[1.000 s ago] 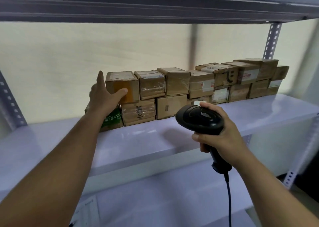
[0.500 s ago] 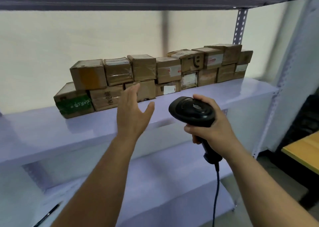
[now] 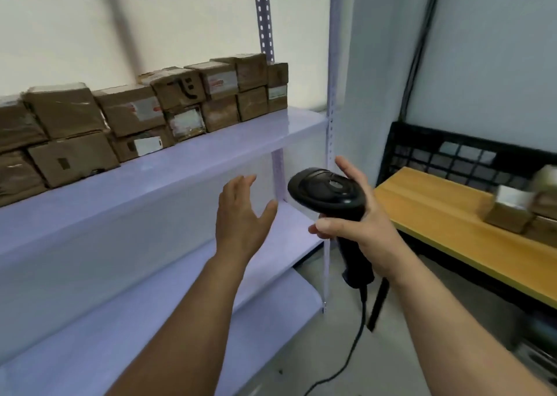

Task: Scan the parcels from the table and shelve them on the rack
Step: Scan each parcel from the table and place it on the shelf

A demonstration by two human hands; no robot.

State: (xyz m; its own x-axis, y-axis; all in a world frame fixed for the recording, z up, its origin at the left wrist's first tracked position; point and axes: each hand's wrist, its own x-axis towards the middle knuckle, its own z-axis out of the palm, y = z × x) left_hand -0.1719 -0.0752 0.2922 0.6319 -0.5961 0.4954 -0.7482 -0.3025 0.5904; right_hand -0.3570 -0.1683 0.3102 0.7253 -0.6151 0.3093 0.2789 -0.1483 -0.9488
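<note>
Right hand (image 3: 358,230) is wrapped firmly around the handle of the black scanner (image 3: 327,192), its head tipped up and forward and its cable (image 3: 355,344) trailing down toward the floor. Just to that grip's left, the left hand (image 3: 241,214) hangs open, fingers spread wide, holding nothing at all. Beyond the empty palm and up to its left, the shelved parcels (image 3: 132,115) sit two high in a row along the rack (image 3: 211,154), pushed toward the back. Off to the scanner's right and farther away, the yellow table (image 3: 437,214) carries the waiting parcels (image 3: 509,211), blurred at the frame edge, a black wire crate (image 3: 452,154) behind them. By the look of it, this is the gap between parcels: one stowed, next not yet fetched. What's called for now is a reach to the right with that free hand, picking a box off the table and turning its label toward the scanner's head before it goes up on the shelf.
</note>
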